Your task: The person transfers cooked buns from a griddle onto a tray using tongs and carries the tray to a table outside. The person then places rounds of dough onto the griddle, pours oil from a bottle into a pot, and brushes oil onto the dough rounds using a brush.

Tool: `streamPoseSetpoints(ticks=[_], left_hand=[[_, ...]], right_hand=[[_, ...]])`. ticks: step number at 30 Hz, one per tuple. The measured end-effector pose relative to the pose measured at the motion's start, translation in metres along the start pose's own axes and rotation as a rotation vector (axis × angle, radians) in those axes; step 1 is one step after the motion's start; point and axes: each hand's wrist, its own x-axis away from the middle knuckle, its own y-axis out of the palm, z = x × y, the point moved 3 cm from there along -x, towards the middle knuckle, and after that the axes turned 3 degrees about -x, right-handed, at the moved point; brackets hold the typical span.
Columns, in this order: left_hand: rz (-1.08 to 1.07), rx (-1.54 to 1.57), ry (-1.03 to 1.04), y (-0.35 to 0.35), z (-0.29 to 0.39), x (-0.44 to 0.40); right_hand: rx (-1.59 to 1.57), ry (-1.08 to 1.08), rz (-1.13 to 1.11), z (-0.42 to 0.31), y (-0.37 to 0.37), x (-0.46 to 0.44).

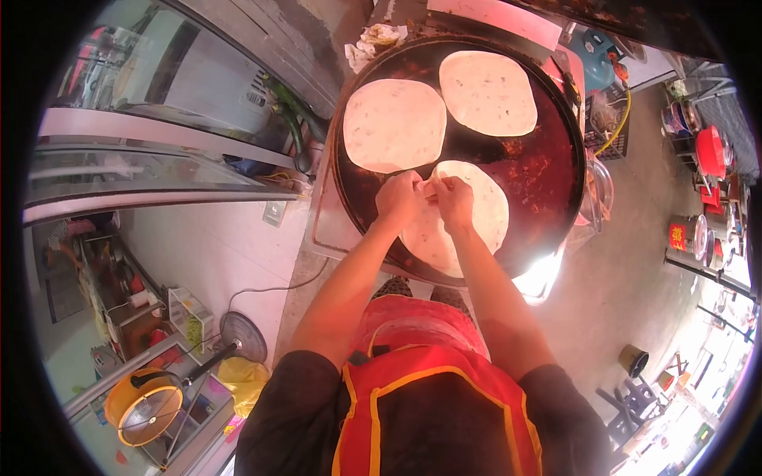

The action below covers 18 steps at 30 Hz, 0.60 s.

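The left hand (401,200) and right hand (454,200) pinch the lowest flatbread (435,239) near the frame's centre; a light, even pinch should avoid tearing.

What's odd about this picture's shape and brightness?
Head view: strong curved distortion, with black corners; head view: white glare by the lower right edge of the large round dark griddle, with the far lower right washed out.
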Motion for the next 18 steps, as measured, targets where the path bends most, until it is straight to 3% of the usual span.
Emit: streamPoseSetpoints(ticks=[6,9,18], left_hand=[[-0.088,0.068,-0.03,-0.005,0.003,-0.004],[-0.115,-0.198,0.016,-0.008,0.009,-0.006],[-0.193,0.048,-0.073,-0.003,-0.013,-0.019]], right_hand=[[-0.251,-0.014,0.183,0.03,-0.004,0.02],[-0.279,-0.047,0.185,0.024,-0.002,0.024],[-0.611,0.11,0.281,0.03,-0.011,0.038]])
